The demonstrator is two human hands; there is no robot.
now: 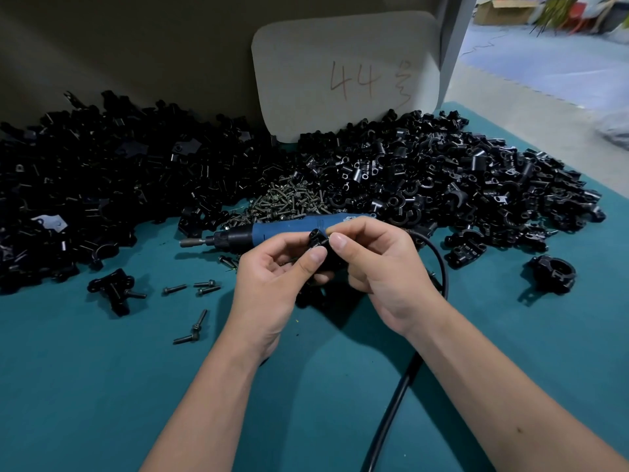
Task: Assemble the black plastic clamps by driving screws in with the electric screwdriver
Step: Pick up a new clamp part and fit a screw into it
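Both hands meet over the middle of the teal table (102, 386). My left hand (272, 287) and my right hand (377, 264) together pinch a small black plastic clamp (318, 241) between thumbs and fingertips. Just behind the hands lies the blue electric screwdriver (282, 229), its bit pointing left, touched by neither hand. Its black cable (391, 413) curves round my right wrist and runs toward me. A heap of screws (289, 199) sits behind the screwdriver. Loose screws (195, 327) lie left of my left hand.
Big heaps of black clamp parts fill the back left (102, 172) and back right (459, 178). An assembled clamp (553, 274) lies at the right, another clamp piece (114, 289) at the left. A cardboard sheet marked 44 (347, 73) leans at the back.
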